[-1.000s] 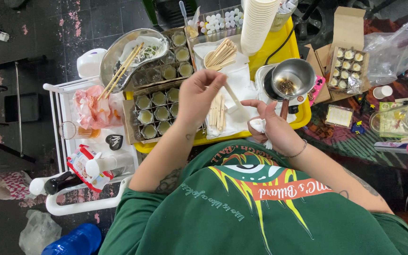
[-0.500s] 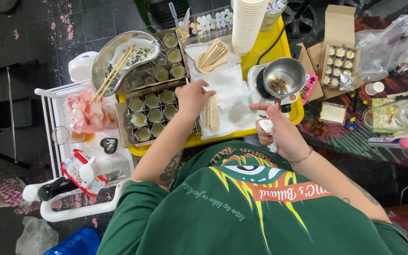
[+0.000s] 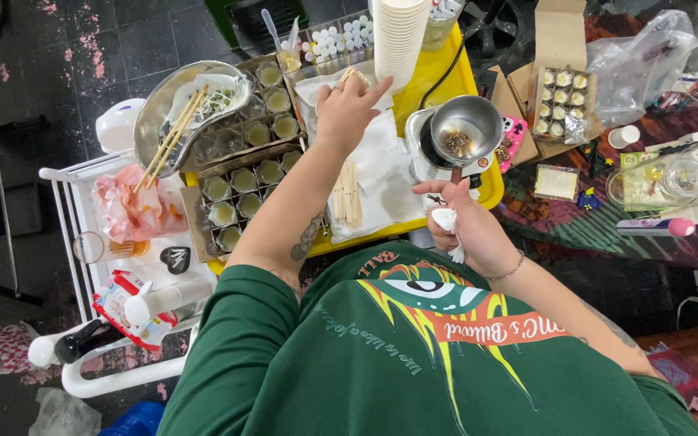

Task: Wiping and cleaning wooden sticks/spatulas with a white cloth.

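Left hand (image 3: 347, 111) now farther forward

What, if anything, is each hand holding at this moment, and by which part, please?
The right hand pinches a crumpled white tissue at its top; the left hand reaches over wooden sticks, grip unclear.

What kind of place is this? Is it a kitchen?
Probably a home craft corner, perhaps for candle making, not a kitchen. A yellow tray holds boxes of small filled glass jars, flat wooden sticks on white paper, and a small metal pot, all set low over a dark tiled floor.
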